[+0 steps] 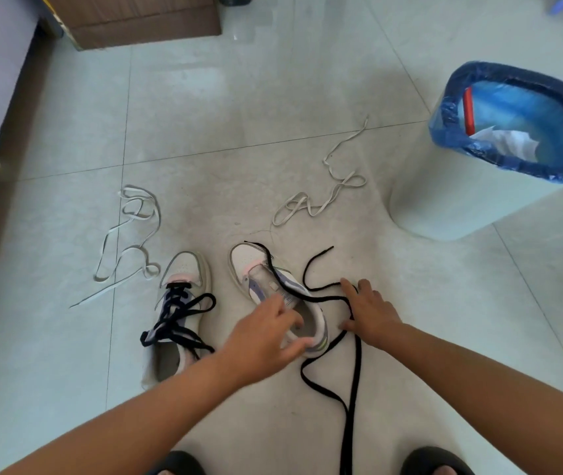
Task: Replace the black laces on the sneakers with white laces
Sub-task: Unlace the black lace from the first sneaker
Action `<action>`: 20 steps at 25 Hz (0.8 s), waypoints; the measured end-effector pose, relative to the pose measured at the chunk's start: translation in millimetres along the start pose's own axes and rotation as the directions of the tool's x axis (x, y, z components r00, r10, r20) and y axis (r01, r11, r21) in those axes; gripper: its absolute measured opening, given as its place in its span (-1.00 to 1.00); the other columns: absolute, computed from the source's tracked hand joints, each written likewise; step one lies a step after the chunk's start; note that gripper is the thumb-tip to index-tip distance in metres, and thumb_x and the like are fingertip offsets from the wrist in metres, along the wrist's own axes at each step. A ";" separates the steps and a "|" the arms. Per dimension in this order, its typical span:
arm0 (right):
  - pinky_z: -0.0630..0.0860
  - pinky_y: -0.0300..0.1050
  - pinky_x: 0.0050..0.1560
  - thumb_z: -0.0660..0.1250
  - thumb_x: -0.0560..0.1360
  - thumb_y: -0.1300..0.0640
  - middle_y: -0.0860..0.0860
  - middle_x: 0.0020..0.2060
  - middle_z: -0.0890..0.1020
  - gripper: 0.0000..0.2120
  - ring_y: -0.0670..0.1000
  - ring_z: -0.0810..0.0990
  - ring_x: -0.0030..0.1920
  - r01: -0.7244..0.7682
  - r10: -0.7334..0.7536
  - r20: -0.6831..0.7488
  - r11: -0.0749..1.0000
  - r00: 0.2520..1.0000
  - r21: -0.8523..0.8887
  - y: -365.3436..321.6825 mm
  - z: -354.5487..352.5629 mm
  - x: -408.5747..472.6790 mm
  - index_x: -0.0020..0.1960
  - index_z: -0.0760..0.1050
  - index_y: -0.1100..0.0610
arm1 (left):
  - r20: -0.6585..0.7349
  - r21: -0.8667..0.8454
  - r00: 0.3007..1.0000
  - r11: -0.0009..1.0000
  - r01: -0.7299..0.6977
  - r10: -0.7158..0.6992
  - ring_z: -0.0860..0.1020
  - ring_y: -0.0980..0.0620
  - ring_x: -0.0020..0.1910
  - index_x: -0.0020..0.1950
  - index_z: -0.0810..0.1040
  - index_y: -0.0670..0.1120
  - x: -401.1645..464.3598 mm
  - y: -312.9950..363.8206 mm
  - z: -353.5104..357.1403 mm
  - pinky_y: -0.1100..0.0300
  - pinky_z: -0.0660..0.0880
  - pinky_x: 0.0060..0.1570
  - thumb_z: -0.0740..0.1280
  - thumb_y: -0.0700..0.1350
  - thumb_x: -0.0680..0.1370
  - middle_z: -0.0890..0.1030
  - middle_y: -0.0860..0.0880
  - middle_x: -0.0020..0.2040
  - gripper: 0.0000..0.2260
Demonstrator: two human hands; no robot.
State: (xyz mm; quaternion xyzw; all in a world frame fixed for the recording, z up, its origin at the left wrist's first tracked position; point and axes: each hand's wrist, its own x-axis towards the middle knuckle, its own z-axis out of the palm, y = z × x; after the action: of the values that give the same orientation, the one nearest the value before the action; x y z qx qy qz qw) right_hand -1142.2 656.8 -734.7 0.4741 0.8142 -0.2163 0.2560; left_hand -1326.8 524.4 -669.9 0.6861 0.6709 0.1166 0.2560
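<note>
Two white sneakers stand side by side on the tiled floor. The left sneaker (184, 279) has a black lace (179, 318) threaded through it. The right sneaker (256, 269) has bare eyelets, and a loose black lace (355, 368) trails across it and down the floor to its right. My left hand (263, 337) reaches over the right sneaker's opening, fingers spread, thumb at the heel; it is blurred. My right hand (372, 313) lies spread over the loose black lace beside that sneaker. Two white laces lie on the floor, one at the left (129, 241) and one at the right (321, 197).
A pale bin (472, 200) lined with a blue bag stands at the right. A cardboard box (136, 18) sits at the back by the wall. My feet in black slippers (177, 464) show at the bottom edge.
</note>
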 end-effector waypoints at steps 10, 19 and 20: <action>0.36 -0.12 -0.21 0.13 0.54 0.27 0.14 0.00 0.51 -0.88 0.10 0.54 -0.08 0.005 0.000 -0.057 0.996 0.998 0.088 32.7 24.2 -28.6 0.07 0.35 0.19 | 0.307 0.363 0.948 0.910 -0.200 0.086 0.52 -0.02 -0.19 -0.15 0.50 -0.10 -7.6 -12.3 -8.8 0.24 0.39 -0.45 0.50 -0.08 0.17 0.53 -0.07 -0.18 -0.67; 0.52 -0.20 -0.36 0.26 0.50 0.39 0.14 -0.29 0.65 -0.81 0.00 0.55 -0.43 0.164 -0.120 -0.177 -0.111 0.977 0.980 0.0 -149.6 -100.6 0.07 0.49 0.22 | 0.028 -0.354 0.999 0.935 0.036 -0.028 0.37 0.15 0.17 0.41 0.12 0.23 63.4 56.7 -73.3 0.22 0.41 0.14 0.42 0.26 0.34 0.21 0.14 0.19 -0.25; 0.53 -0.21 -0.36 0.27 0.49 0.39 0.13 -0.28 0.64 -0.82 -0.01 0.55 -0.43 0.190 -0.178 -0.213 -0.135 0.961 0.972 -10.5 -161.0 -110.2 0.05 0.51 0.22 | 0.054 -0.490 0.999 0.871 0.029 -0.003 0.42 0.15 0.14 0.34 0.17 0.31 73.8 71.1 -77.2 0.23 0.46 0.11 0.47 0.20 0.32 0.26 0.10 0.18 -0.30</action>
State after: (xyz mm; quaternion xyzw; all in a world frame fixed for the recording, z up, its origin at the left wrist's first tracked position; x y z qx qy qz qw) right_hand -1139.4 674.9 -540.1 0.3881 0.4427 -0.7788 -0.2163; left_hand -1299.1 614.1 -582.4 0.5960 0.6182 0.2633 0.4396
